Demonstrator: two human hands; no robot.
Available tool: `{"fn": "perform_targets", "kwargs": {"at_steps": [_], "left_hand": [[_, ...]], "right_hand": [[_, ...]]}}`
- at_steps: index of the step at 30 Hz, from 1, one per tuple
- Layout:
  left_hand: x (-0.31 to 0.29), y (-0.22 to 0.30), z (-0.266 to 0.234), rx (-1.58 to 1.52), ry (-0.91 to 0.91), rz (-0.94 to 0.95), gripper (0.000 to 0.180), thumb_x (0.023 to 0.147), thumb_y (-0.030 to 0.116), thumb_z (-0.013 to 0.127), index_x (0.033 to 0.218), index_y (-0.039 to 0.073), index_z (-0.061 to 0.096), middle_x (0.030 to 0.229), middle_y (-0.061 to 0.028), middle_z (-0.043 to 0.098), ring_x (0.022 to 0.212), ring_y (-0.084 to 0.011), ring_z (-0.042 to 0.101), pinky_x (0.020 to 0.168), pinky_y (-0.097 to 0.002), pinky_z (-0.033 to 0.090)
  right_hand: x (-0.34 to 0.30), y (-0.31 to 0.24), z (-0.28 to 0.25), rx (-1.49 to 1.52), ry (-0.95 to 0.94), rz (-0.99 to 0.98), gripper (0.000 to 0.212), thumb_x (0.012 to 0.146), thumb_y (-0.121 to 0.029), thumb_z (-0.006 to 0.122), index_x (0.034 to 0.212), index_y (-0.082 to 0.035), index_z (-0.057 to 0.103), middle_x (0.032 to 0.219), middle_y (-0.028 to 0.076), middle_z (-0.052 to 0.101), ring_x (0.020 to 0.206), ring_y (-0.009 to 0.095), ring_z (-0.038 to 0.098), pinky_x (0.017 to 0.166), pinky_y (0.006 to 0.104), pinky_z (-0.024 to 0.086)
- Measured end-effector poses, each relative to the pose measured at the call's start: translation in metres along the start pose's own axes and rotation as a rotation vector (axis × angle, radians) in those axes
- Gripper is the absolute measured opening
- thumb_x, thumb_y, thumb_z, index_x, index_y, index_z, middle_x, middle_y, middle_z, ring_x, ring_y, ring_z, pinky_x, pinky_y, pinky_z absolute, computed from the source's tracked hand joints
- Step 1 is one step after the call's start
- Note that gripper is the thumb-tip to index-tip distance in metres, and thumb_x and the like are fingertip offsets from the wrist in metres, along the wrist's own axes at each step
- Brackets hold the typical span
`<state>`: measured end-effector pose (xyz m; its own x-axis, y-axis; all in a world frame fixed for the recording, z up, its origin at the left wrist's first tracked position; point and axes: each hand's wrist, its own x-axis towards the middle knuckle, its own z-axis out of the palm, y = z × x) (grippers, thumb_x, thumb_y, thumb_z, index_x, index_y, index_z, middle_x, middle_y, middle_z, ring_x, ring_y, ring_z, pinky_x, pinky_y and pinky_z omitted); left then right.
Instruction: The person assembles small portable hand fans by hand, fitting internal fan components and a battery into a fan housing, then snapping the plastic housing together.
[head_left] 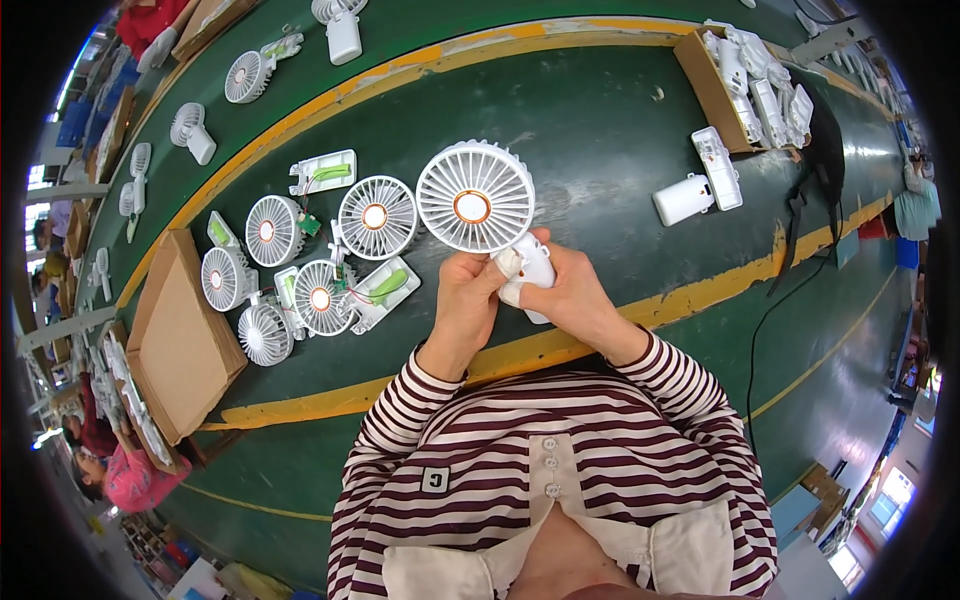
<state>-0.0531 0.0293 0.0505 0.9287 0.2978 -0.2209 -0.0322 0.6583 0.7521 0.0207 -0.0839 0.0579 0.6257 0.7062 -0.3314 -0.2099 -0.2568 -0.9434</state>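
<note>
The white handheld fan (475,195) is above the near part of the green surface (600,130), close to the wearer's body, with its round grille turned up and pointing away; both hands have it by the handle (539,262), seemingly because two grips steady the piece better than one. The left hand (465,300) closes narrowly on the handle's left side, its covered thumb laid on the casing; the right hand (580,295) wraps the other side, its thumb, also covered, pointing inward across the lower part; held this low, the fan leaves the grille untouched, probably so that the thumbs can bear on the casing alone.

To the left, a cluster of fans, among them one with a bare grille (378,217), lies beside an open handle shell (388,292) holding a green part; the open side faces up, which keeps the inside in plain sight; a small green circuit board (309,225) sits among them. At the right, two white casings (700,185) lie touching each other, apart from the cluster; a cardboard box (708,95) beyond them keeps more white casings together, presumably within arm's reach.
</note>
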Motion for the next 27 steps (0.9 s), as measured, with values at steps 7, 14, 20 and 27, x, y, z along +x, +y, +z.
{"fn": "perform_targets", "kwargs": {"at_steps": [7, 14, 20, 27], "left_hand": [[-0.007, -0.007, 0.003, 0.045, 0.073, 0.034, 0.037, 0.083, 0.014, 0.056, 0.115, -0.005, 0.049, 0.109, -0.021, 0.057, 0.097, -0.0238, 0.058, 0.08, -0.0323, 0.049], [-0.007, -0.006, 0.008, 0.077, 0.129, 0.081, 0.029, 0.085, 0.014, 0.055, 0.108, -0.005, 0.056, 0.103, -0.0138, 0.062, 0.077, -0.0131, 0.059, 0.052, -0.0216, 0.045], [0.0, 0.011, 0.001, 0.044, 0.021, 0.011, 0.036, 0.088, 0.023, 0.049, 0.112, -0.004, 0.054, 0.105, -0.0133, 0.059, 0.087, -0.0174, 0.058, 0.075, -0.0294, 0.044], [0.002, 0.011, -0.005, 0.081, -0.08, 0.025, 0.063, 0.09, 0.046, 0.027, 0.118, -0.006, 0.048, 0.121, -0.0201, 0.051, 0.11, -0.0268, 0.048, 0.095, -0.0362, 0.032]], "right_hand": [[-0.002, 0.004, 0.003, 0.128, -0.029, 0.023, 0.026, 0.068, -0.015, 0.067, 0.084, 0.003, 0.058, 0.068, 0.006, 0.058, 0.06, 0.01, 0.054, 0.054, 0.0254, 0.044], [0.001, -0.001, -0.001, 0.124, -0.101, 0.028, 0.022, 0.071, -0.005, 0.063, 0.09, 0.004, 0.056, 0.075, 0.006, 0.06, 0.061, 0.011, 0.058, 0.055, 0.0239, 0.048], [0.012, -0.002, -0.021, 0.727, -0.429, 0.252, 0.034, 0.073, -0.021, 0.064, 0.093, 0.005, 0.054, 0.068, 0.015, 0.059, 0.055, 0.022, 0.06, 0.047, 0.0291, 0.05], [0.016, 0.013, -0.022, 0.992, -0.623, 0.201, 0.045, 0.071, -0.032, 0.067, 0.092, 0.005, 0.054, 0.061, 0.02, 0.056, 0.044, 0.025, 0.055, 0.04, 0.0287, 0.047]]}}
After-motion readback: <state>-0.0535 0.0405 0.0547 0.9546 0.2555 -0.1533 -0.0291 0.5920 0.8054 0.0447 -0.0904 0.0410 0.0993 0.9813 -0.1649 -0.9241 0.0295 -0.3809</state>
